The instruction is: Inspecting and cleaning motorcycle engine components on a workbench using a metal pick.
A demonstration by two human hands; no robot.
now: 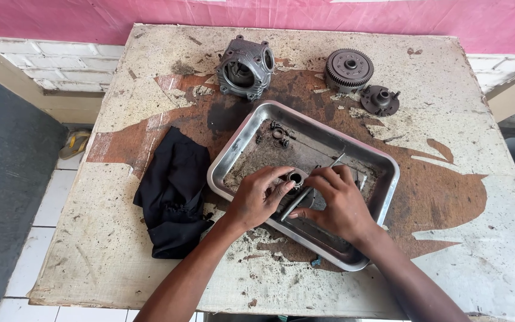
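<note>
Hands meet over the shiny, dented metal tray (388, 179) on the worn, peeling wooden table (478, 238). The left hand (257, 197) pinches a small round metal ring part (295, 178) between thumb and fingers, closed tight on it. The right hand (341, 203) is closed around a thin grey metal rod (296, 204), which points up toward the ring. Just above the grip, small dark bits (278, 134) lie loose in the tray, so I think the work is only partly done. Far above the grip sit a grey finned engine block (245, 67), a round toothed gear wheel (348, 68) and a small dark round plate (380, 99), all still apart. Left of the grip lies a crumpled black cloth (171, 194). No boxes, labels or signs show anywhere.
</note>
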